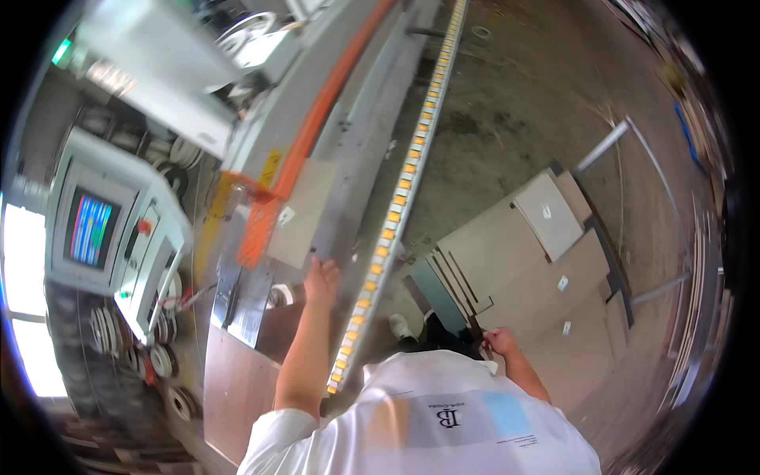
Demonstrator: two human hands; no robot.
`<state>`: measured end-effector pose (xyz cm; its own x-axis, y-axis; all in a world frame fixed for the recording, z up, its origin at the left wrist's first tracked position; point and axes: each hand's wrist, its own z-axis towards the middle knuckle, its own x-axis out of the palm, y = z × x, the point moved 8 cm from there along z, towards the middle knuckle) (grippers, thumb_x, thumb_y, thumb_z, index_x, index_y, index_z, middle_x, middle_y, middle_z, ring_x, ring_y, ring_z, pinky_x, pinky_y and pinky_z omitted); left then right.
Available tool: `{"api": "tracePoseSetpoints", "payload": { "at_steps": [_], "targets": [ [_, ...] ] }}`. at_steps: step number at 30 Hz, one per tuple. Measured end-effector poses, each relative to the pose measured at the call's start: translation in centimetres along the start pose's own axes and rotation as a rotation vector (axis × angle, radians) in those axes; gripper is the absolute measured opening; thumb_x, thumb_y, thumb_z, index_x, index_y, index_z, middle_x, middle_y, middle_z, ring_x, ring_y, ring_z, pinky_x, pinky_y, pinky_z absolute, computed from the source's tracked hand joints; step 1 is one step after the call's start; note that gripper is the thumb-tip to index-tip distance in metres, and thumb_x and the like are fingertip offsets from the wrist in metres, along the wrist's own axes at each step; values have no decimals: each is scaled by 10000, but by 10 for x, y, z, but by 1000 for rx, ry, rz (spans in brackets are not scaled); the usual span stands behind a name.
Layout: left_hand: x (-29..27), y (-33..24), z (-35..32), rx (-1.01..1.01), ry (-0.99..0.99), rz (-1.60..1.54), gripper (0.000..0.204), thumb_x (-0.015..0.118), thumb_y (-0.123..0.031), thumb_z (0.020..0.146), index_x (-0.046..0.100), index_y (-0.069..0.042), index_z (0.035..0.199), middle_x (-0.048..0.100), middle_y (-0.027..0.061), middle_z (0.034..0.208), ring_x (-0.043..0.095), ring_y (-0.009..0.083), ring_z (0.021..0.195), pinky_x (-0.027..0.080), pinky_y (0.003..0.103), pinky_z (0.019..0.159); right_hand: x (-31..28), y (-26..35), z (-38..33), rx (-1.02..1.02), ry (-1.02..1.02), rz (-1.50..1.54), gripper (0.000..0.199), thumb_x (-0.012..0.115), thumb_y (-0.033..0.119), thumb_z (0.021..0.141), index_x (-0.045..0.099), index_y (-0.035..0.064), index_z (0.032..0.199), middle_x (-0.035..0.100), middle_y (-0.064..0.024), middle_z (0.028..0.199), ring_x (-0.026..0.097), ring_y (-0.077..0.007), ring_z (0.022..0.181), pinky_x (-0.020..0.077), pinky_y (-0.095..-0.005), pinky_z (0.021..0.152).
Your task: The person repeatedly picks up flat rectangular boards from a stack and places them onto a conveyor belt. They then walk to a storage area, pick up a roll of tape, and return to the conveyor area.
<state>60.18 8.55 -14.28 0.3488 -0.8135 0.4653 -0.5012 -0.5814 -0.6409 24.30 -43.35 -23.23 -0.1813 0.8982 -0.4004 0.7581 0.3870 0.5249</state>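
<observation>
A light beige board (310,207) lies on the grey bed of an edge-banding machine (360,150), partly under its orange guard (313,119). My left hand (322,280) reaches forward to the board's near corner, its fingers curled against the edge there. On my right, low beside my body, my right hand (499,341) is closed by the near edge of a stack of beige panels (518,253). A dark brown strip (475,325) shows just beside those fingers; what they hold, if anything, is hidden. Several small white labels lie on the panels.
A rail of yellow rollers (388,229) runs along the machine between me and the stack. At left stands a control panel with a lit screen (93,228), with rolls of edging (164,359) below it. A metal frame (606,144) rises beyond the stack. Boards lean at far right.
</observation>
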Motion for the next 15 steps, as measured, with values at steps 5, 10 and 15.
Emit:
{"api": "tracePoseSetpoints", "payload": {
  "at_steps": [5, 10, 15],
  "targets": [
    [106, 57, -18, 265, 4, 1133, 475, 625, -374, 1020, 547, -26, 1334, 648, 175, 1187, 658, 297, 974, 526, 383, 877, -22, -20, 28, 129, -116, 78, 444, 659, 459, 943, 744, 61, 767, 711, -81, 649, 659, -210, 568, 522, -381, 585],
    [194, 62, 5, 464, -23, 1655, 550, 674, -397, 970, 523, -35, 1356, 650, 237, 1204, 631, 446, 1105, 495, 491, 925, -66, -39, 85, 171, -275, 238, 435, 668, 467, 952, 722, 87, 749, 671, -57, 633, 636, -178, 574, 499, -360, 569],
    [226, 61, 11, 405, -117, 1836, 649, 703, -395, 931, 499, -17, 1418, 684, 249, 1191, 646, 462, 1097, 501, 508, 936, -108, -117, 188, 255, -485, 608, 349, 633, 397, 990, 665, 86, 833, 644, -39, 692, 616, -180, 579, 503, -329, 593]
  ]
}}
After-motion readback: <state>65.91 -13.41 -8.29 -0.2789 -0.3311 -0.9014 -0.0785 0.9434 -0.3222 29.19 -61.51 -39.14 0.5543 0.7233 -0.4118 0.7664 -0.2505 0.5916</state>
